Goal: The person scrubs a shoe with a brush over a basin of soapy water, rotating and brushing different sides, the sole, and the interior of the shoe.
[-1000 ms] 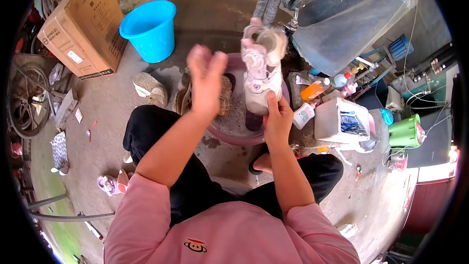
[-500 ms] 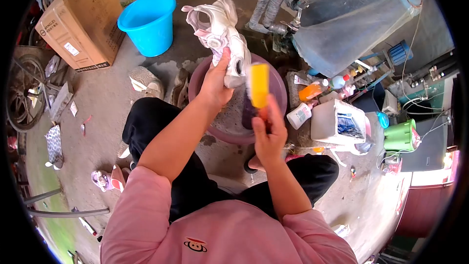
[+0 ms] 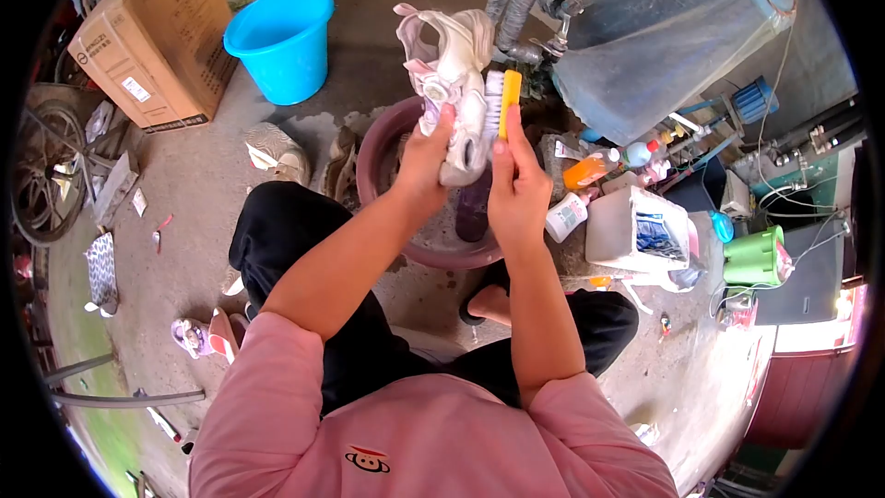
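My left hand (image 3: 426,164) is closed on a white and pale pink sneaker (image 3: 445,83), holding it above a mauve basin (image 3: 376,152). In my right hand (image 3: 518,186) is a scrub brush (image 3: 509,103) with a yellow back and white bristles. The bristles face the sneaker's right side and look to be against it. A dark purple object (image 3: 473,207) sits in the basin under my hands, its kind unclear. Murky liquid shows in the basin, partly hidden by the sneaker and hands.
A blue bucket (image 3: 278,46) stands at the upper left beside a cardboard box (image 3: 152,41). Shoes (image 3: 281,159) lie left of the basin. To the right are an orange bottle (image 3: 588,170), a white bottle (image 3: 565,217) and a white container (image 3: 613,235). Wrapped pipes (image 3: 516,0) rise behind.
The sneaker and my left hand have moved right. My right hand has brought the brush up and turned it, so its bristles now meet the sneaker's side.
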Available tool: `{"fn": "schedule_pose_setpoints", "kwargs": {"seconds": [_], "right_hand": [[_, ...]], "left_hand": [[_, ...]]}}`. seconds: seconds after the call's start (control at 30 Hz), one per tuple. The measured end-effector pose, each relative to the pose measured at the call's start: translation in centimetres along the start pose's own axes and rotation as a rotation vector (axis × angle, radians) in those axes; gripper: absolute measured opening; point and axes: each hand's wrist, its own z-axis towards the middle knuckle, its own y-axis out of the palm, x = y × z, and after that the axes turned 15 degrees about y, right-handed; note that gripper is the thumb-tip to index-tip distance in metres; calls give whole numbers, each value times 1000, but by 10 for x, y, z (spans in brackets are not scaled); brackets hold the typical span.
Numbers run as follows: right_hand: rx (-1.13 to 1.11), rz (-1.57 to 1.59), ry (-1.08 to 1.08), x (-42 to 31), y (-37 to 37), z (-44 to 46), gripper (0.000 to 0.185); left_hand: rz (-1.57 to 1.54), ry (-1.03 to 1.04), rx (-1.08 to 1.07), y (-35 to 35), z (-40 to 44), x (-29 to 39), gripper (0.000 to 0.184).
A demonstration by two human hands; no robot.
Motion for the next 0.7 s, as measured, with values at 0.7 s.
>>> {"fn": "schedule_pose_setpoints", "kwargs": {"seconds": [0.7], "right_hand": [[11, -79, -26, -6, 0, -4, 38]], "left_hand": [[294, 159, -61, -12, -3, 1, 37]]}}
